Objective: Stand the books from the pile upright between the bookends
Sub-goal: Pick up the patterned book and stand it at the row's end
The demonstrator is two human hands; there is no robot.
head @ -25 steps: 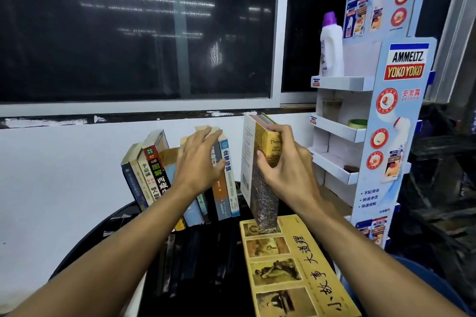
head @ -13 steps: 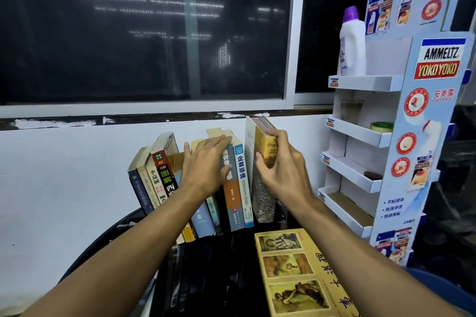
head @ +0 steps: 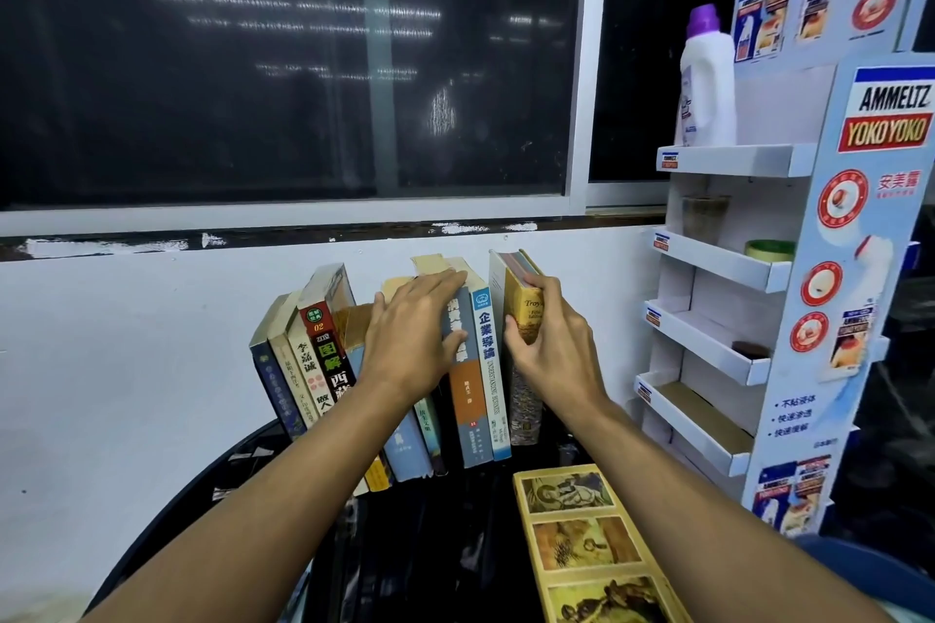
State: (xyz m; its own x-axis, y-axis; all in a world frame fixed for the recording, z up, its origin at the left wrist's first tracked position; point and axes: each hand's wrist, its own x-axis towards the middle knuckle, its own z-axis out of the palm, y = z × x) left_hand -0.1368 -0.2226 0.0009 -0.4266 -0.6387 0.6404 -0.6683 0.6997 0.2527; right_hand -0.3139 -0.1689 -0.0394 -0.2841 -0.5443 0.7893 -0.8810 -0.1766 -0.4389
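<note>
Head view: two hands are working at a row of books (head: 384,369) standing on a dark table (head: 455,546) against a white wall (head: 126,344).

The right hand (head: 551,349) is gripping a yellow book (head: 523,314) near its top, fingers curled over the spine, holding it upright at the right end of the row, touching a blue-spined book (head: 488,369). The left hand (head: 410,344) is lying open and flat against the middle spines, fingers spread. The left-most books are leaning right. One large yellow picture book (head: 582,536) is lying flat on the table, in front. No bookend is showing. A cardboard display rack (head: 733,268) is standing right.
</note>
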